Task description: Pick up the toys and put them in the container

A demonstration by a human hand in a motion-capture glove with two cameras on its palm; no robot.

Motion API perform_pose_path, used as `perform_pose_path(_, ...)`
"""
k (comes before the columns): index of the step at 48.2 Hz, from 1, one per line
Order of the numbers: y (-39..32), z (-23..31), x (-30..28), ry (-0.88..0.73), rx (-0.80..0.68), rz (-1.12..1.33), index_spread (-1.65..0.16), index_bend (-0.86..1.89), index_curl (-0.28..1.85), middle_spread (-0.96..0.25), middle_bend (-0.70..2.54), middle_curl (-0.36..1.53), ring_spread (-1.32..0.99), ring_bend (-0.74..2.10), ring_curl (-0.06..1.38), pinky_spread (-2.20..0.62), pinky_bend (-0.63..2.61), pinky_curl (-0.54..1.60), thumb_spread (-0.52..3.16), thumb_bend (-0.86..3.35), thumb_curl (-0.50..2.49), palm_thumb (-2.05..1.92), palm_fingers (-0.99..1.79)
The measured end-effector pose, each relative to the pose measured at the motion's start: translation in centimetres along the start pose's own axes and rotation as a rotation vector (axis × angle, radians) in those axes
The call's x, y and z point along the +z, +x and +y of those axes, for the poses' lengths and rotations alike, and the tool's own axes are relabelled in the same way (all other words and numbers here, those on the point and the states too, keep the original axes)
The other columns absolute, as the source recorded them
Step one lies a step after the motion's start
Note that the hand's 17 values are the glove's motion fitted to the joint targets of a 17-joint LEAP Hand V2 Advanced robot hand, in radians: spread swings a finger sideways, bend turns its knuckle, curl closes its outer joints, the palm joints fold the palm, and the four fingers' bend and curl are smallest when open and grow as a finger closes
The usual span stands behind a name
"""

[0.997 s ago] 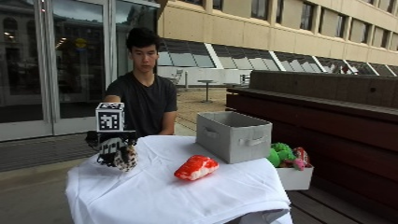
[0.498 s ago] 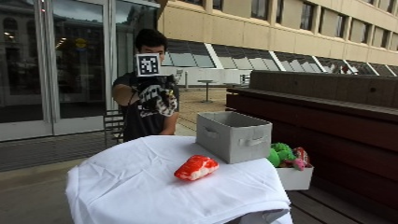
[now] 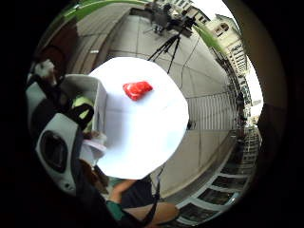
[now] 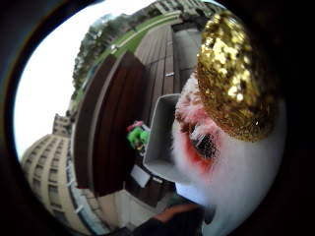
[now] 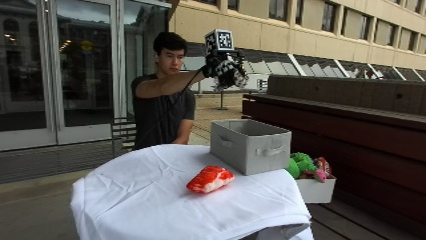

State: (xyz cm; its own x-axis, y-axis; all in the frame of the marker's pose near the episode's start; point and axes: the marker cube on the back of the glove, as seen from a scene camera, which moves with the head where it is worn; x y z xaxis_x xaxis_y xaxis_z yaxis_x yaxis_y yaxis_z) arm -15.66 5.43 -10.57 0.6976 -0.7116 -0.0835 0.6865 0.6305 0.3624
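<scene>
The gloved right hand is raised high above the counter, just left of and well above the grey container. Its fingers are curled round a white fluffy toy with a gold sequin part, which fills the thumb-side palm view. A red toy lies on the white cloth near the container's left front corner. Right of the container, a white box holds green and pink toys.
</scene>
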Motion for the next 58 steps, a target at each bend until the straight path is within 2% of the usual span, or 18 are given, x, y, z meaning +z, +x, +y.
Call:
perform_pose_path(6, -5.7, 0.9, 2.4, -0.018, -0.079, -0.009, -0.4, 0.18, 0.19, -0.42, 0.66, 0.54, -0.44, 1.07, 0.45, -0.47, 0.82, 0.36, 0.49, 0.21, 0.97, 0.69, 1.1)
perform_pose_path(10, -5.9, 0.1, 4.5, -0.037, -0.106, -0.026, -0.39, 0.15, 0.19, -0.42, 0.66, 0.55, -0.44, 1.07, 0.45, -0.47, 0.83, 0.37, 0.5, 0.19, 0.98, 0.69, 1.09)
perform_pose_path(16, -7.8, 2.1, 6.4, -0.135, -0.091, -0.06, -0.39, 0.05, 0.12, -0.43, 0.66, 0.57, -0.43, 1.1, 0.46, -0.47, 0.89, 0.39, 0.55, 0.15, 0.98, 0.65, 1.0)
perform_pose_path(20, -7.7, 2.3, 7.3, -0.232, -0.111, -0.076, -0.37, -0.15, 0.01, -0.37, 0.64, 0.56, -0.41, 1.18, 0.48, -0.47, 1.03, 0.42, 0.81, 0.04, 0.88, 0.47, 0.83)
perform_pose_path(21, -7.7, 2.3, 7.4, -0.252, -0.115, -0.084, -0.36, -0.18, -0.02, -0.32, 0.54, 0.54, -0.38, 1.18, 0.48, -0.45, 1.11, 0.45, 0.84, -0.03, 0.84, 0.37, 0.64)
perform_pose_path(26, -7.4, 2.3, 7.1, -0.259, -0.127, -0.134, -0.32, -0.08, -0.02, -0.18, 0.43, 0.52, -0.28, 1.17, 0.49, -0.37, 1.33, 0.51, 0.96, -0.11, 0.69, 0.11, 0.27)
perform_pose_path(31, -5.4, 1.1, 5.8, -0.143, -0.143, -0.113, -0.31, 0.01, -0.01, -0.07, 0.41, 0.5, -0.2, 1.11, 0.44, -0.28, 1.44, 0.51, 1.0, -0.1, 0.6, -0.06, 0.09)
perform_pose_path(38, -2.2, -0.3, 4.0, -0.016, -0.147, 0.008, -0.31, 0.12, 0.05, -0.04, 0.36, 0.47, -0.11, 0.92, 0.36, -0.16, 1.47, 0.49, 1.02, -0.08, 0.5, -0.08, -0.11)
perform_pose_path(48, 3.2, -2.5, 3.6, -0.017, -0.098, 0.045, -0.32, 0.13, 0.1, -0.05, 0.3, 0.44, -0.05, 0.75, 0.29, -0.05, 1.4, 0.44, 1.02, -0.07, 0.4, -0.07, -0.15)
perform_pose_path(58, 10.4, -6.7, 6.8, 0.0, -0.007, 0.045, -0.32, 0.09, 0.12, -0.05, 0.24, 0.42, -0.02, 0.63, 0.26, 0.01, 1.35, 0.4, 1.0, -0.07, 0.34, -0.07, -0.16)
